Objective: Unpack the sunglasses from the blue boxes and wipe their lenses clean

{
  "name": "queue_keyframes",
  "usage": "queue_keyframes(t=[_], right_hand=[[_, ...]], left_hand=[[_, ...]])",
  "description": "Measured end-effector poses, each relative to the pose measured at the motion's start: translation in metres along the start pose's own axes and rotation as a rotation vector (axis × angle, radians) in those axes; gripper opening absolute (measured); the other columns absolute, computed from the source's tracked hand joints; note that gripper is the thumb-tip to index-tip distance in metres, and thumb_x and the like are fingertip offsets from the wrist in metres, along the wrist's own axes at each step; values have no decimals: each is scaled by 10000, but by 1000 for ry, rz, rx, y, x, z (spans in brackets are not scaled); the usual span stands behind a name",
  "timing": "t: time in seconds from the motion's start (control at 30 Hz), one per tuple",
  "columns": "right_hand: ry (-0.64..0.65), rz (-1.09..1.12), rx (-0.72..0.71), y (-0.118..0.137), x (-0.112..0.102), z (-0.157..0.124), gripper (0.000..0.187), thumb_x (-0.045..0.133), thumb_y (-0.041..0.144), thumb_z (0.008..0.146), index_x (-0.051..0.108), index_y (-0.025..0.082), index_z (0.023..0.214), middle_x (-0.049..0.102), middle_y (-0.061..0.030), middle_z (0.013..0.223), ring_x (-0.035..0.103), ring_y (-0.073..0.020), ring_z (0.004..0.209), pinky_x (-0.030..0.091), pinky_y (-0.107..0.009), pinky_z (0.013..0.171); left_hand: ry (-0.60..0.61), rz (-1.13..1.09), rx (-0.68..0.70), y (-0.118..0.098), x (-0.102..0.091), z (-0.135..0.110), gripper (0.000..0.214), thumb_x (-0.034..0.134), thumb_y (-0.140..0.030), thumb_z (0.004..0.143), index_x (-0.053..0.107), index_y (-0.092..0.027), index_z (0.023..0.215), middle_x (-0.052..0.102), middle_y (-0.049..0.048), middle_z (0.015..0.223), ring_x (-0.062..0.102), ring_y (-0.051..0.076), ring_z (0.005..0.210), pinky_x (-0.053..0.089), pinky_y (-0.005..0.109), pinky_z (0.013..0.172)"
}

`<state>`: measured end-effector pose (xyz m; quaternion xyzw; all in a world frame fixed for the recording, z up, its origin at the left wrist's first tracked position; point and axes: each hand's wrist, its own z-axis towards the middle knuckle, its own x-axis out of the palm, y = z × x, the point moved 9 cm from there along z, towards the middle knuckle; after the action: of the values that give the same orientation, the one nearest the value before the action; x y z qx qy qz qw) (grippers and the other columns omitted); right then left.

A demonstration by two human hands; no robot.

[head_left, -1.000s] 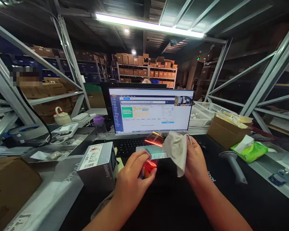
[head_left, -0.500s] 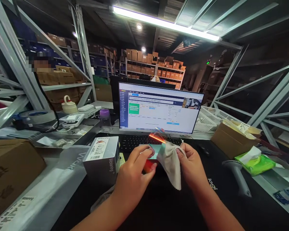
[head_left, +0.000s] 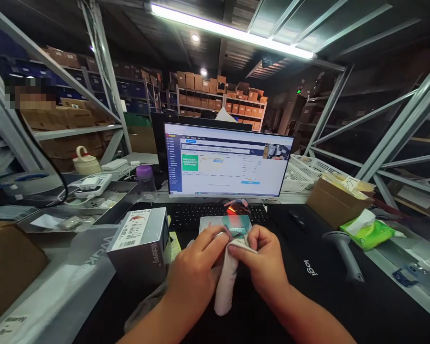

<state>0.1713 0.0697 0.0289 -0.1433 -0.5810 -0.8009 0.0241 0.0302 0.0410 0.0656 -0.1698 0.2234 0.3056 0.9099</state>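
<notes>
Shelving [head_left: 204,91] stacked with cartons stood in dim background, behind monitor [head_left: 218,167]. On black-matted tabletop [head_left: 365,315], grey box [head_left: 138,239] stood left. Left hand's [head_left: 193,267] fingers grasped tinted see-through piece [head_left: 236,221] before keyboard [head_left: 188,215]; pale cloth [head_left: 225,289] hung between hands, pinched in right hand's [head_left: 270,258] fingers; scanner [head_left: 345,253] lay right, near green tissue packet [head_left: 370,232].

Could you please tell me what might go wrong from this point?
The shiny see-through piece might slip, since the left hand appears to hold it only near one end.

The pale cloth, pinched in the right hand, covers part of the grip, so a smudge or poor hold there could go unnoticed.

The Wakening box stands close beside the left hand in this view, so an outward swing might knock it.
</notes>
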Motion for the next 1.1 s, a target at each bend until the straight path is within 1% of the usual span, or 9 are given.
queue_keyframes(t=[0.13,0.27,0.43,0.53,0.6,0.67,0.9,1.0,1.1], right_hand=[[-11,371,164,5,-15,20,558,883,222,523,329,217,585,454,84,534,400,-86,516,358,-203,509],[-50,512,221,2,-21,25,561,878,260,579,320,217,615,465,75,595,420,-91,549,399,-212,555],[-149,347,43,-17,-5,0,529,850,368,619,341,227,606,462,60,592,409,-113,558,385,-238,548],[-151,117,-168,-13,6,-17,532,843,272,601,319,218,527,460,41,606,409,-121,585,370,-248,554],[-133,28,-230,-6,8,-20,521,835,228,595,324,212,496,467,32,610,425,-127,607,375,-253,571],[-87,52,-168,-1,6,-13,515,840,235,585,333,214,498,454,44,579,411,-118,577,366,-247,551],[-60,479,169,1,-8,21,603,889,316,534,296,223,591,486,71,552,431,-102,536,357,-222,526],[-95,369,87,-6,-8,15,575,860,350,604,299,225,589,443,73,552,397,-98,529,347,-227,528],[-149,83,-154,-3,-4,-6,510,818,299,672,328,222,555,416,58,581,386,-111,561,349,-244,549]], left_hand=[[55,-54,165,-12,1,5,237,534,-108,892,611,-225,1083,701,70,1128,694,193,983,577,265,793],[40,-47,245,-21,6,1,232,575,-84,892,606,-209,1085,705,70,1118,676,195,1028,559,282,863],[-139,162,163,-16,-4,-7,77,564,-172,917,612,-181,976,725,97,969,714,228,876,581,309,756],[-217,214,206,-19,-12,-10,75,588,-138,887,597,-184,946,726,82,881,722,223,819,596,348,823],[-234,200,225,-19,-15,-11,95,598,-111,874,594,-176,945,722,84,853,723,222,811,595,379,875],[-228,166,232,-19,-14,-11,96,602,-93,870,598,-164,934,723,94,848,725,223,823,597,387,888],[-163,51,290,-23,1,-13,227,717,-106,812,640,-161,1018,753,94,975,729,208,900,568,405,972],[-139,46,226,-17,-1,-8,189,675,-86,827,651,-177,991,753,75,966,726,204,889,568,399,961],[-214,61,196,-15,-12,-7,197,578,-20,842,648,-168,950,751,81,908,724,199,868,593,317,837]])
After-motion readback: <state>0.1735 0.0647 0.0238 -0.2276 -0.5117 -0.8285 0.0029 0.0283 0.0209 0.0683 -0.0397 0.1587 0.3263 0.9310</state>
